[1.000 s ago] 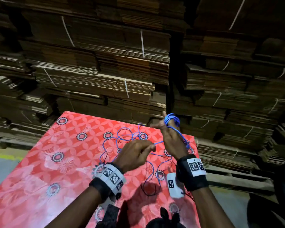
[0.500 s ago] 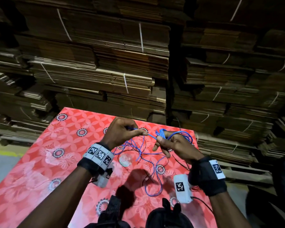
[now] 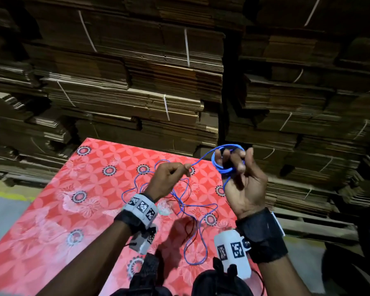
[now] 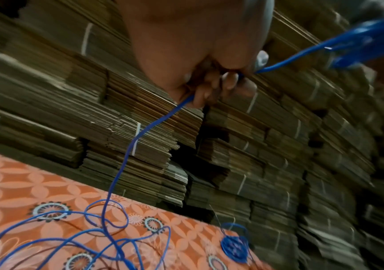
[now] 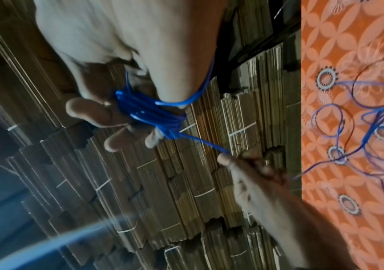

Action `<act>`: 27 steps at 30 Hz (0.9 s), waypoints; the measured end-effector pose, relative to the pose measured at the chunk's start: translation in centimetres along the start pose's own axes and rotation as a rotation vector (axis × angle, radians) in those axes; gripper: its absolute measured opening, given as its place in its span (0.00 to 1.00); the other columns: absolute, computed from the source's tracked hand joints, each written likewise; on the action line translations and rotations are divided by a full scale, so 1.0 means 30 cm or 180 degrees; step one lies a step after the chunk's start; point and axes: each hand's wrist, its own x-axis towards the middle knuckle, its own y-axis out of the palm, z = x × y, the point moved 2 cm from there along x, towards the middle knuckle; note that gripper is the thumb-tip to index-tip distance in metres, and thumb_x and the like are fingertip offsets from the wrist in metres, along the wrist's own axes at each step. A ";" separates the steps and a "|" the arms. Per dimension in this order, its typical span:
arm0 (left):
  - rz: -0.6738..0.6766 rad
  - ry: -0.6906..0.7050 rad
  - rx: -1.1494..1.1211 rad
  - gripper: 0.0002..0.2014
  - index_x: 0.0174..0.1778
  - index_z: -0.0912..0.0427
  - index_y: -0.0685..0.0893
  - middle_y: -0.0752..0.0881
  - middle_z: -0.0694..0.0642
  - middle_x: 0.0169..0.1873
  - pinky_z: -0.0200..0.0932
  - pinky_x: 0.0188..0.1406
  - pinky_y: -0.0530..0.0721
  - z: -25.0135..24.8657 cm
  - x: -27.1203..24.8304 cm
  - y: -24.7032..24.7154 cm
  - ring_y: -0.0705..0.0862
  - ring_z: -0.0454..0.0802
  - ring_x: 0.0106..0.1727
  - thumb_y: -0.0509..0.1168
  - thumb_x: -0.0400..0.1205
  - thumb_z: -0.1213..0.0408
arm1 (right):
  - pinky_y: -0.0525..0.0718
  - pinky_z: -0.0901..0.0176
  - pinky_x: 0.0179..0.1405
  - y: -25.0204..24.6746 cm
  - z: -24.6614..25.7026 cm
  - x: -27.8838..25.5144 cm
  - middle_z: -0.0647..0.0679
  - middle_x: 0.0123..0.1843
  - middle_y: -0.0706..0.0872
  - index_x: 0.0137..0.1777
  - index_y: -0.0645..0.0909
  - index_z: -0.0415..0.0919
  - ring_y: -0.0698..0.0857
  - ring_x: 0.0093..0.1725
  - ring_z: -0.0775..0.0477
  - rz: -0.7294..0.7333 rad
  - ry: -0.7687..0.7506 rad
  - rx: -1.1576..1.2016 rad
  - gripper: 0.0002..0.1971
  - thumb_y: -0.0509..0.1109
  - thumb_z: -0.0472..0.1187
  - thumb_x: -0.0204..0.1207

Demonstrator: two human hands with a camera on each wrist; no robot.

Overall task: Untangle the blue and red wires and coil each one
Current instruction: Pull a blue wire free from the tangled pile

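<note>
- Blue one is mid-coil: the right hand (image 3: 242, 182) is held up with its fingers (image 5: 98, 113) mostly straight and spread, and several turns of the blue wire (image 3: 226, 167) are wrapped around them like a spool.
- The left hand (image 3: 169, 178) is just beside it, fingers curled and pinching the strand that runs taut across to the coil, feeding it in.
- Below the left hand the blue wire drops to the bench (image 3: 51, 210), where plenty of it lies in loose, overlapping loops. So I'd say the blue coil is only partly done, maybe under halfway going by the slack.
- The red wire (image 3: 207, 207) is hard to make out against the red patterned cover; thin dark strands thread through the blue loops, which I take to be it. Looks uncoiled and possibly tangled with the blue.
- There's also a small tight blue bundle (image 4: 233, 245) lying near the bench's far edge; can't tell whether it's part of the same wire.
- Left to do, I reckon: finish winding blue, free it from red, then coil red.
</note>
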 end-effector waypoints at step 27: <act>0.0527 0.0339 0.1399 0.17 0.41 0.46 0.90 0.86 0.51 0.26 0.43 0.28 0.77 -0.033 -0.018 -0.006 0.81 0.44 0.27 0.68 0.72 0.37 | 0.70 0.54 0.44 -0.287 -0.012 -0.058 0.43 0.48 0.85 0.46 0.75 0.42 0.82 0.53 0.38 0.0595 0.0267 -0.6742 0.17 0.68 0.56 0.81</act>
